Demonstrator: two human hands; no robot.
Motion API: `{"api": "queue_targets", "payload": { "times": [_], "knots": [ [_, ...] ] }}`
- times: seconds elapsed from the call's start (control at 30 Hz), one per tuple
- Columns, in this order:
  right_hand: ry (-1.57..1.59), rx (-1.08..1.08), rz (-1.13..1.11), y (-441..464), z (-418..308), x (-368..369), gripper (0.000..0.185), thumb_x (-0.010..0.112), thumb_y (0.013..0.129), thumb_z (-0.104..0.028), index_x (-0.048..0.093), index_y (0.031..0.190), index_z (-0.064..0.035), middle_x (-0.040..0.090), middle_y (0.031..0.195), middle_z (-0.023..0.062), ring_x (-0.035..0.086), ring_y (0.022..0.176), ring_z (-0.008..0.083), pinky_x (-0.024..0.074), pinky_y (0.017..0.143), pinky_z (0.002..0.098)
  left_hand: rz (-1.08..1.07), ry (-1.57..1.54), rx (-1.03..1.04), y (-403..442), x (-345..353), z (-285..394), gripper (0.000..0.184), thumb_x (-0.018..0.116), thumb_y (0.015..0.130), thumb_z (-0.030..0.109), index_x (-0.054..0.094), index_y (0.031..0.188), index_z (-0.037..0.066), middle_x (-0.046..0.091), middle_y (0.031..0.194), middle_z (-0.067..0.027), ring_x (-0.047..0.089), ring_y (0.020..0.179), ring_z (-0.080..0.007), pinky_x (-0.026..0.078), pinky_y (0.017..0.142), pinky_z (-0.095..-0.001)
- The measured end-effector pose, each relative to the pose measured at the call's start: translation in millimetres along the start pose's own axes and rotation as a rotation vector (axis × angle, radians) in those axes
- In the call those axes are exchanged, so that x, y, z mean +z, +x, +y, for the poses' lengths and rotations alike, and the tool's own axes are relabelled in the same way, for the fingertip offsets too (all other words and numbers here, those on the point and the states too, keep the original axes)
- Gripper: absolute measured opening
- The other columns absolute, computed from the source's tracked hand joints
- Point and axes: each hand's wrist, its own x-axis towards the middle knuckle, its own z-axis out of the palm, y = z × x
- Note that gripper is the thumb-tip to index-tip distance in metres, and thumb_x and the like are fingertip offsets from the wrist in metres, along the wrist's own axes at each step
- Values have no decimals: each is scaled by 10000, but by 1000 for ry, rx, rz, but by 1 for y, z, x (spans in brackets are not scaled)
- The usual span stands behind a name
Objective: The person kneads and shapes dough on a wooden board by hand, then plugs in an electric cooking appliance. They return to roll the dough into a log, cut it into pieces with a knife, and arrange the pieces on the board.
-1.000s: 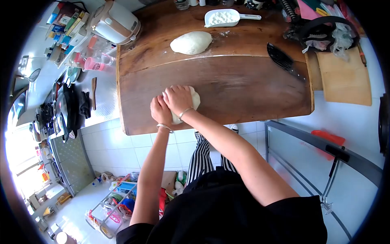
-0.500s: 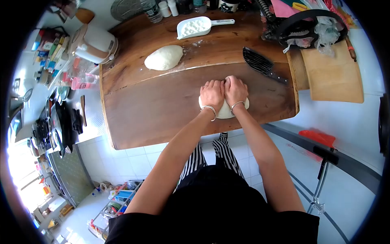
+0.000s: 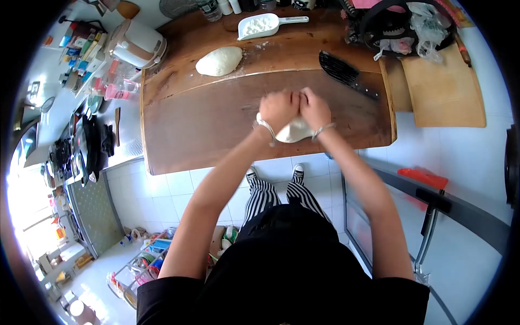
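Observation:
On the wooden board (image 3: 195, 122), a piece of pale dough (image 3: 295, 131) lies beneath both my hands near the front edge. My left hand (image 3: 279, 108) is curled over its far left side, slightly blurred. Beside it, almost touching, my right hand (image 3: 315, 111) has its fingers bent over the far right side. Much of this dough is hidden under the palms. A second, smooth oval of dough (image 3: 219, 61) rests farther back to the left, with flour scattered near it. To the right lies a knife (image 3: 340, 67) with a broad black blade.
A white scoop (image 3: 259, 27) of flour sits at the back, before a row of bottles and jars. The rice cooker (image 3: 136, 44) stands at the left corner. At right are a black basket (image 3: 374, 38) with plastic bags and a cutting board (image 3: 444, 92).
Both hands have gone from lying flatter on the dough to curling over its far side, wrists raised. The camera view has shifted, so the table appears higher.

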Motion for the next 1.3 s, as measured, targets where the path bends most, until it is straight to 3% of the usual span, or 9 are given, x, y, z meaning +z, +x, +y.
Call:
{"api": "queue_targets", "payload": {
  "times": [0.07, 0.2, 0.6, 0.7, 0.8, 0.93, 1.03, 1.2, 1.3],
  "knots": [
    [-155, -153, 217, -38, 15, 20, 182, 502, 904, -207, 634, 984, -110, 687, 959, 153, 636, 931, 347, 458, 795, 458, 470, -56, 192, -32, 43, -4, 224, 532, 909, 261, 594, 788, 83, 638, 798, -132, 606, 773, -332, 459, 720, -474],
    [-75, -508, 409, -66, 43, 43, 200, 546, 850, -170, 636, 1018, -112, 679, 986, 72, 619, 934, 259, 395, 856, 412, 677, -71, 362, -69, 80, -29, 204, 527, 855, 233, 630, 972, 103, 632, 943, -79, 567, 920, -286, 379, 916, -451],
    [-135, -301, 455, 42, 37, 63, 117, 563, 893, -207, 610, 803, -149, 665, 778, 31, 631, 745, 256, 439, 717, 419, 437, 37, 109, 35, 56, -40, 262, 446, 935, 240, 632, 827, 91, 657, 853, -123, 606, 830, -328, 463, 747, -465],
    [-206, -116, 321, 58, 27, 57, 222, 499, 923, -277, 614, 811, -125, 682, 810, 96, 649, 774, 314, 455, 729, 463, 399, 1, 161, 50, 51, -45, 333, 426, 971, 298, 626, 823, 75, 657, 799, -147, 620, 814, -348, 478, 769, -455],
    [-159, 26, 135, 51, 22, 47, 295, 454, 925, -326, 649, 874, -110, 688, 869, 145, 648, 864, 361, 464, 783, 508, 96, 198, 107, 41, 34, -35, 285, 443, 976, 293, 629, 1017, 80, 669, 1052, -161, 580, 1083, -329, 417, 957, -488],
    [64, -181, 172, -22, 10, 31, 252, 539, 893, -279, 637, 1060, -118, 638, 1170, 107, 568, 1115, 308, 416, 915, 503, 438, 186, 262, -26, 40, -37, 377, 467, 967, 330, 580, 1209, 64, 577, 1294, -149, 460, 1289, -289, 266, 1106, -511],
    [-326, -663, 296, -23, 7, 49, 309, 581, 889, -308, 626, 1156, -160, 574, 1248, 77, 502, 1189, 275, 341, 996, 493, 698, -269, -267, -22, 113, -78, 510, 456, 982, 326, 409, 1405, 45, 410, 1465, -164, 328, 1390, -325, 187, 1152, -506],
    [-420, -596, 313, 11, 17, 67, 358, 587, 889, -342, 610, 1203, -171, 565, 1261, 54, 497, 1178, 276, 349, 980, 484, 658, -214, -278, 15, 100, -68, 447, 462, 979, 265, 465, 1357, 27, 510, 1380, -142, 382, 1362, -297, 194, 1160, -484],
    [-409, -385, 386, 30, 6, 77, 377, 563, 915, -341, 570, 1257, -183, 583, 1213, 44, 516, 1136, 259, 361, 934, 474, 680, -282, -14, 49, 79, -79, 319, 493, 952, 205, 600, 1184, 13, 632, 1163, -180, 566, 1108, -367, 395, 1022, -459]
  ]
}}
